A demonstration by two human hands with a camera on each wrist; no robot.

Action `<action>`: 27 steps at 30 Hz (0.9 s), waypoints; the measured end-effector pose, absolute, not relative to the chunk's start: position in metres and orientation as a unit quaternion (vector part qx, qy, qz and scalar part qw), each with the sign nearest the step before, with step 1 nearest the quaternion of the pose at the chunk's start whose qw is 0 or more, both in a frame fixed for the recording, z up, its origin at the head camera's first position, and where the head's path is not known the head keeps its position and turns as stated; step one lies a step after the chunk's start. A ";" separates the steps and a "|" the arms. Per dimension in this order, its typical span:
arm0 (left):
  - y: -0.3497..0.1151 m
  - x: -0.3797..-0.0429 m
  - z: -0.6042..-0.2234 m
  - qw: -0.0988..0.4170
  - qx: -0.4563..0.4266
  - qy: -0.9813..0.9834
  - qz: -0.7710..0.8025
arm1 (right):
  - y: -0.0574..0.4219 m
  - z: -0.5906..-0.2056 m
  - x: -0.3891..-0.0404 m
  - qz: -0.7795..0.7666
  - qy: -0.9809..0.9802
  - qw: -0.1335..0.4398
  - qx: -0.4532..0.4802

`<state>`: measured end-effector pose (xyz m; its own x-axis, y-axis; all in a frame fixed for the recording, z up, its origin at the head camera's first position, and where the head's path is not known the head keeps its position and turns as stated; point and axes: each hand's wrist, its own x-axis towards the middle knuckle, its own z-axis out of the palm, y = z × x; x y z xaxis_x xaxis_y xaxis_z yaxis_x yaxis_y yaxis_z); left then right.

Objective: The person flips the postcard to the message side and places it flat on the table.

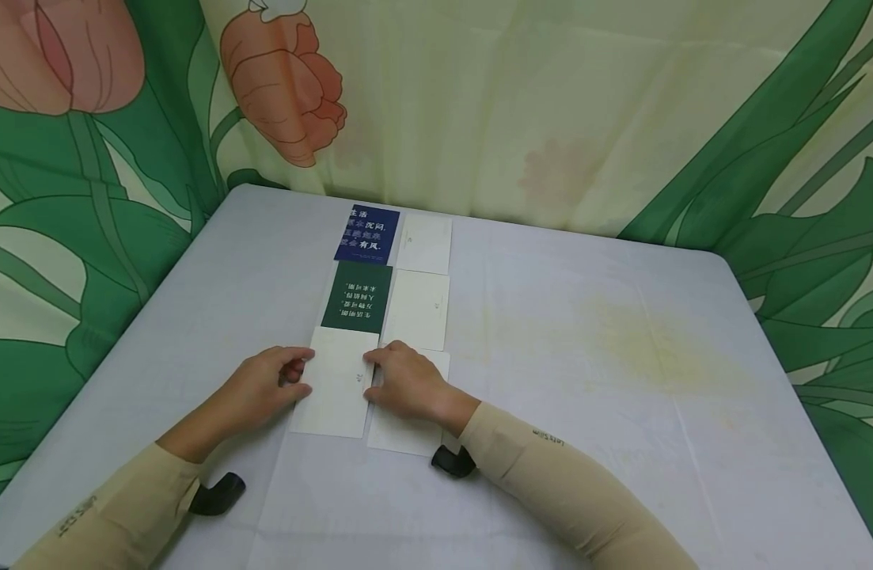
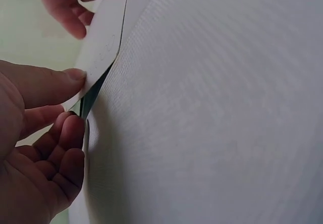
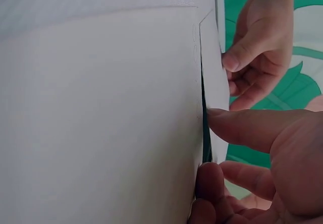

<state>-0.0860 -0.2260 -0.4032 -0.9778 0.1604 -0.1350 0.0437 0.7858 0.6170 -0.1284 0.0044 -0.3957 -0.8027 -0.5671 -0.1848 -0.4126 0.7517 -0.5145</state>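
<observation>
We pinch a white card [image 1: 332, 386] by opposite edges, left hand [image 1: 263, 386] and right hand [image 1: 411, 381], just on our side of the green card [image 1: 358, 298]; an uneven release could skew it or bump the green card.

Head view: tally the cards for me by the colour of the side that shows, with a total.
White cards: 4
Blue card: 1
Green card: 1
Total: 6
</observation>
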 end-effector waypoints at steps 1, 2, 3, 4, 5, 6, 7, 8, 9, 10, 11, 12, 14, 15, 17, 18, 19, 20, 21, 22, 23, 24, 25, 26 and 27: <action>-0.226 -0.086 -0.404 0.092 0.055 0.941 0.321 | 0.004 -0.396 -0.128 -0.225 0.922 0.168 -0.268; -0.226 -0.086 -0.404 0.093 0.056 0.942 0.319 | 0.004 -0.396 -0.128 -0.220 0.922 0.169 -0.270; -0.227 -0.086 -0.405 0.094 0.058 0.942 0.317 | 0.004 -0.395 -0.128 -0.215 0.922 0.169 -0.272; -0.227 -0.086 -0.405 0.096 0.059 0.942 0.316 | 0.004 -0.395 -0.128 -0.211 0.923 0.170 -0.274; -0.227 -0.087 -0.405 0.098 0.061 0.942 0.314 | 0.004 -0.395 -0.127 -0.207 0.923 0.171 -0.276; -0.227 -0.087 -0.406 0.099 0.062 0.942 0.313 | 0.003 -0.395 -0.127 -0.204 0.923 0.172 -0.278; -0.227 -0.087 -0.406 0.101 0.063 0.943 0.312 | 0.003 -0.394 -0.127 -0.202 0.923 0.172 -0.280; -0.227 -0.087 -0.406 0.103 0.064 0.943 0.311 | 0.003 -0.394 -0.127 -0.200 0.922 0.172 -0.282; -0.227 -0.087 -0.407 0.105 0.064 0.943 0.310 | 0.003 -0.394 -0.126 -0.199 0.922 0.171 -0.285; -0.227 -0.087 -0.407 0.105 0.065 0.943 0.308 | 0.003 -0.394 -0.126 -0.198 0.922 0.168 -0.289; -0.227 -0.087 -0.407 0.105 0.066 0.944 0.307 | 0.003 -0.394 -0.126 -0.196 0.921 0.164 -0.293; -0.227 -0.087 -0.407 0.105 0.067 0.944 0.305 | 0.003 -0.394 -0.126 -0.195 0.920 0.161 -0.298; -0.228 -0.086 -0.406 0.100 0.071 0.945 0.302 | 0.003 -0.394 -0.127 -0.193 0.918 0.155 -0.309; -0.229 -0.086 -0.406 0.096 0.075 0.946 0.301 | 0.003 -0.394 -0.127 -0.193 0.917 0.153 -0.313; -0.229 -0.086 -0.406 0.090 0.083 0.946 0.300 | 0.003 -0.394 -0.127 -0.191 0.916 0.152 -0.320; -0.230 -0.085 -0.406 0.089 0.085 0.946 0.300 | 0.003 -0.394 -0.127 -0.191 0.915 0.152 -0.321; -0.230 -0.085 -0.406 0.089 0.088 0.945 0.302 | 0.003 -0.394 -0.128 -0.190 0.915 0.153 -0.322; -0.230 -0.085 -0.406 0.090 0.091 0.944 0.303 | 0.003 -0.394 -0.128 -0.189 0.915 0.153 -0.322; -0.231 -0.086 -0.405 0.093 0.092 0.943 0.305 | 0.002 -0.393 -0.128 -0.186 0.915 0.153 -0.323; -0.231 -0.086 -0.405 0.096 0.093 0.943 0.306 | 0.002 -0.393 -0.128 -0.183 0.916 0.153 -0.323; -0.231 -0.086 -0.405 0.099 0.093 0.942 0.307 | 0.002 -0.393 -0.128 -0.181 0.916 0.153 -0.324; -0.232 -0.086 -0.404 0.101 0.094 0.942 0.307 | 0.002 -0.393 -0.128 -0.179 0.916 0.153 -0.326; -0.232 -0.086 -0.404 0.103 0.095 0.942 0.306 | 0.001 -0.392 -0.127 -0.175 0.916 0.153 -0.327; -0.233 -0.086 -0.403 0.103 0.096 0.942 0.304 | 0.001 -0.392 -0.127 -0.172 0.916 0.153 -0.329; -0.233 -0.085 -0.403 0.104 0.098 0.942 0.304 | 0.000 -0.392 -0.127 -0.169 0.916 0.153 -0.331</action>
